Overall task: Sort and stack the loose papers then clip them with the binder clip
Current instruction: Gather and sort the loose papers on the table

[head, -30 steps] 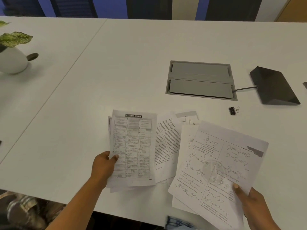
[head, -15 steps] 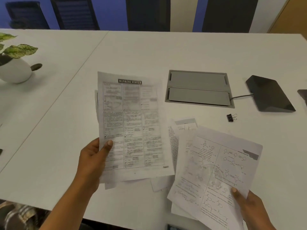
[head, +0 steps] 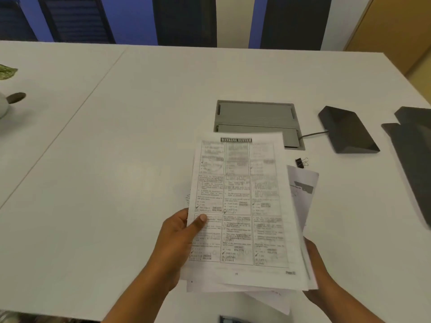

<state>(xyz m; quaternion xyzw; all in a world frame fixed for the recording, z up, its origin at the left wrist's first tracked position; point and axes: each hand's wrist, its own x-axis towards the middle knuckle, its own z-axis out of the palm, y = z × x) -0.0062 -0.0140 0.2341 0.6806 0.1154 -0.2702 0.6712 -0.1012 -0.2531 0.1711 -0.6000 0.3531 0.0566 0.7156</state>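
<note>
A stack of printed papers is held above the white table, with a gridded "Banking System" sheet on top. My left hand grips its left edge, thumb on the top sheet. My right hand holds the stack's lower right side from beneath. Another sheet sticks out behind on the right, and more paper edges show under the bottom. A small black binder clip lies on the table just beyond the papers' upper right corner.
A grey cable hatch is set into the table behind the papers. A dark wedge-shaped device with a cable lies to its right, and dark flat objects at the far right. A white plant pot stands at the left edge.
My left hand carried the Banking System sheets to the right, over the papers in my right hand. The spread-out sheets are now gathered into one held stack.
</note>
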